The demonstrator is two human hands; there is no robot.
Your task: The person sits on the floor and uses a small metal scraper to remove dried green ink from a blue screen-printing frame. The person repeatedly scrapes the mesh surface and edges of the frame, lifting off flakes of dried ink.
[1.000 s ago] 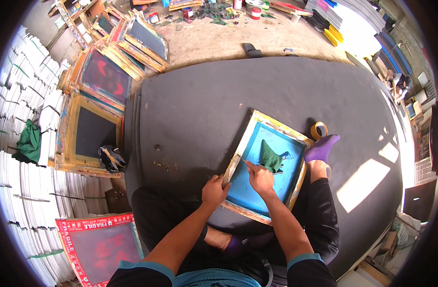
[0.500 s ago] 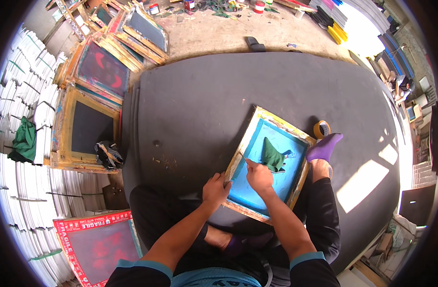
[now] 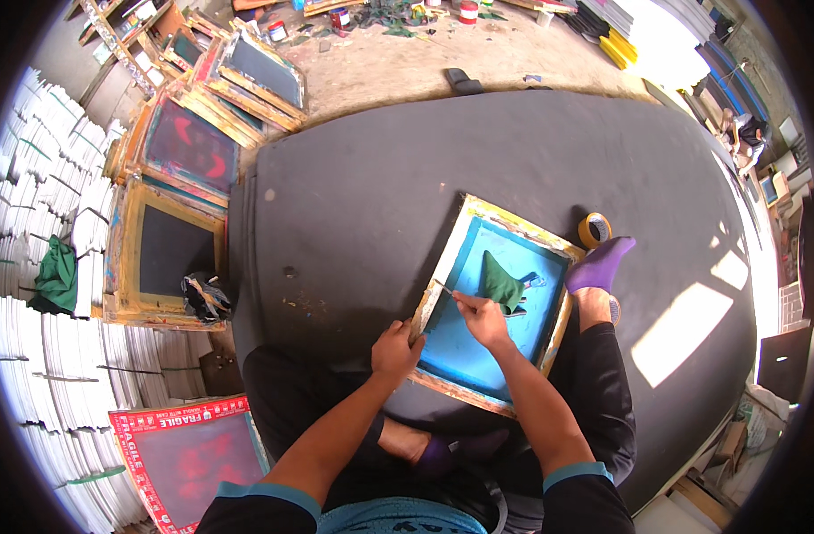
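A wooden-framed printing screen (image 3: 551,247) with a blue mesh lies on the dark mat in front of me. My left hand (image 3: 396,345) grips the frame's near left edge. My right hand (image 3: 483,319) is over the mesh near that edge, shut on a thin tool (image 3: 445,290) whose tip touches the frame's inner left side. A crumpled green cloth (image 3: 499,281) rests on the mesh just beyond my right hand. A roll of yellow tape (image 3: 594,229) lies off the frame's far right corner, next to my foot in a purple sock (image 3: 601,263).
The dark mat (image 3: 380,196) covers the floor around me. Several more wooden screens (image 3: 167,240) lean at the left beside stacks of white sheets (image 3: 33,222). A red-bordered screen (image 3: 180,458) lies at lower left. Paint pots (image 3: 340,16) stand at the far edge.
My right hand has slid a little toward the frame's left edge with the tool. The view has tilted slightly; the screen stays in place.
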